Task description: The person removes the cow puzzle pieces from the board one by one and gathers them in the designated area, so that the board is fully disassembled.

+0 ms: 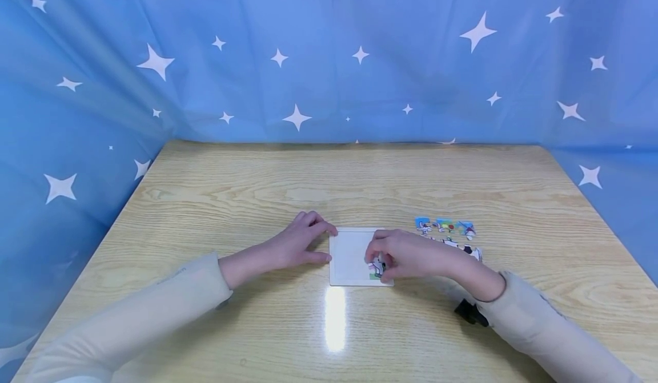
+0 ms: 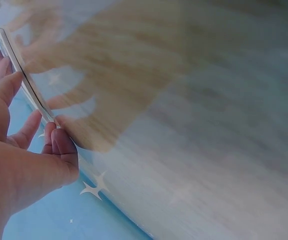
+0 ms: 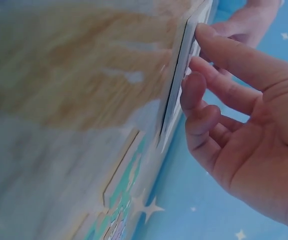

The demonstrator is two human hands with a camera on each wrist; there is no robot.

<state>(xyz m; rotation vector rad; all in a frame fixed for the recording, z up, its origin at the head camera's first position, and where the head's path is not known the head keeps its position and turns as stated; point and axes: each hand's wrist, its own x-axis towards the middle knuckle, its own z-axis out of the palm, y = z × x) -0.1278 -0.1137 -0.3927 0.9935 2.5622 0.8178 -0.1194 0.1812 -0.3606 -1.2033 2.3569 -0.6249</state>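
A white puzzle tray with a raised rim lies flat on the table. My left hand touches its left edge, the index finger at the upper corner and the thumb lower down. Over the tray's right side, my right hand pinches a puzzle piece printed in grey, white and green, at the lower right corner. The hand partly hides this piece. In the right wrist view, the thumb and fingers meet at the tray's face, the other fingers curled.
Loose picture puzzle pieces lie to the right of the tray, some partly behind the right forearm. The wooden table has a bright light reflection just below the tray. A blue star-patterned cloth hangs behind and at the sides.
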